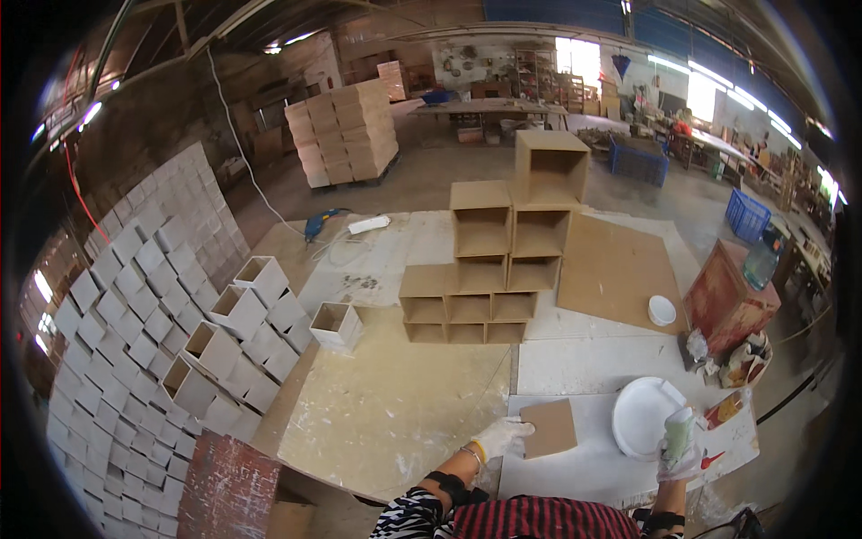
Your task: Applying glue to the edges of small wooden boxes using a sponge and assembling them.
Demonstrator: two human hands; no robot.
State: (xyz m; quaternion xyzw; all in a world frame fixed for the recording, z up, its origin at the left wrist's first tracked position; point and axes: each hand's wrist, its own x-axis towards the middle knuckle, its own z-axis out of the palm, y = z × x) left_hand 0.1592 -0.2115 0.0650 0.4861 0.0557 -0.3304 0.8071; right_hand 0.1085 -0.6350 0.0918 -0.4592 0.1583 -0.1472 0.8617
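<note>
My left hand, in a whitish glove, pinches the left edge of a flat brown square board, which is over the white work surface. In my right hand, gloved as well, is a pale green, roughly cylindrical thing; its exact kind is unclear. It stands at the right rim of a round white tray with white content. A red-handled tool lies just right of that hand. Beyond it rests a red-and-yellow packet or container.
Open brown boxes are stacked in steps ahead. Many white boxes pile up on the left, with one small white box apart. A brown sheet, a white bowl and a red cabinet are at right. A blue power tool lies far left.
</note>
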